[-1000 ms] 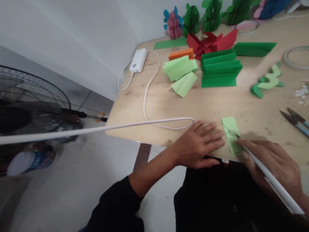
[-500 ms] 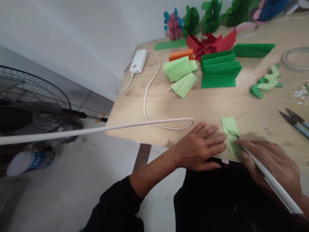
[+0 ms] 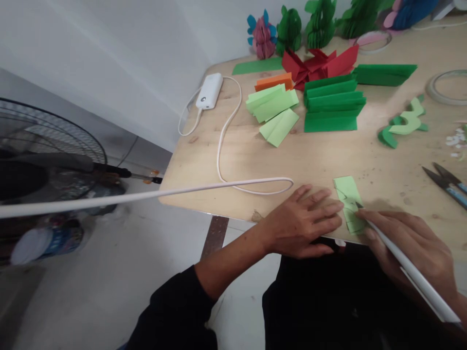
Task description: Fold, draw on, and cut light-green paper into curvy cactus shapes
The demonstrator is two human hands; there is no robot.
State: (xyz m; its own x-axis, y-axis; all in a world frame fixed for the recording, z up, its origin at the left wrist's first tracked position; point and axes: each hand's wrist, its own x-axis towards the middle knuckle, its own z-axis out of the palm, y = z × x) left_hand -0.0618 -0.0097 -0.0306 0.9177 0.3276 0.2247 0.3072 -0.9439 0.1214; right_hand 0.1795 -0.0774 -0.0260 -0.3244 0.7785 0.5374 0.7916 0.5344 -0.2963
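A small folded light green paper (image 3: 348, 194) lies near the front edge of the wooden table (image 3: 255, 155). My left hand (image 3: 302, 223) rests flat beside it, fingers stretched out, fingertips touching the paper's left edge. My right hand (image 3: 412, 248) is closed round a long white pencil (image 3: 408, 267), whose dark tip rests on the paper where a dark line is drawn.
Stacks of folded light green (image 3: 275, 109), dark green (image 3: 333, 102), orange (image 3: 273, 81) and red (image 3: 317, 63) paper lie farther back. Scissors (image 3: 445, 182) are at the right edge. A white power bank (image 3: 209, 91) with cable (image 3: 222, 146) lies at left. A fan (image 3: 44, 155) stands off the table.
My left hand has slid slightly right, so its fingertips now meet the paper's edge. The pencil tip stays at about the same spot on the paper.
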